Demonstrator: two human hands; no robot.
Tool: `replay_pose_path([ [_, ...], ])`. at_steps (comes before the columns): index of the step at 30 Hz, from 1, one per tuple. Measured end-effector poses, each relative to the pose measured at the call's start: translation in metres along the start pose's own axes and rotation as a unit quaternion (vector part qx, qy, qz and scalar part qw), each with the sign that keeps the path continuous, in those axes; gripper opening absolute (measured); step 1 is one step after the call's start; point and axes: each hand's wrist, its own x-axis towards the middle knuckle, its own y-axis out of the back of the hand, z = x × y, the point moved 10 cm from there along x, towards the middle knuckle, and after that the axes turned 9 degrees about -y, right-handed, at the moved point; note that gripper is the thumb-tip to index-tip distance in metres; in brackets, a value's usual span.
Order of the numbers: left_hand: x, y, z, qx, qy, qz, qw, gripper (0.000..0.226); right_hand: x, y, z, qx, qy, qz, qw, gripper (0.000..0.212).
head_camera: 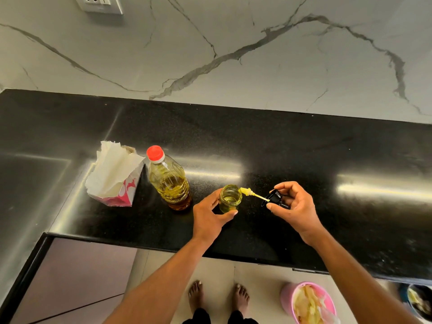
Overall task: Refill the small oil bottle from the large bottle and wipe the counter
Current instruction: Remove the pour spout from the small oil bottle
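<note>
Low in the middle of the frame, the left hand (211, 215) curls around the small bottle (230, 198) (open-topped, upright on the black counter (304, 148)). Right of it, the right hand (293, 206) pinches the black cap (277, 198), its tube tilted toward the mouth. The large bottle (169, 181) stands just left, beside a tissue box (117, 176). The counter runs bare toward the right edge.

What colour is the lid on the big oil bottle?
Red. The cap on the big bottle shows clearly in the head view.
</note>
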Motion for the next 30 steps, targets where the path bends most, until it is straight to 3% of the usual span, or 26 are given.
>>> replay_pose_path([
  [7,-0.003,-0.004,-0.007,0.072,0.007,0.003,0.997,0.065,0.006,-0.012,0.047,0.114,-0.081,0.055,0.989,0.052],
  [19,-0.009,0.002,-0.003,0.112,0.014,0.012,0.994,0.070,0.013,-0.023,0.017,-0.081,0.019,0.089,0.993,0.059],
  [30,-0.021,0.005,-0.008,0.117,0.045,0.027,0.992,0.070,0.023,-0.017,0.035,-0.037,-0.023,0.102,0.994,0.059],
])
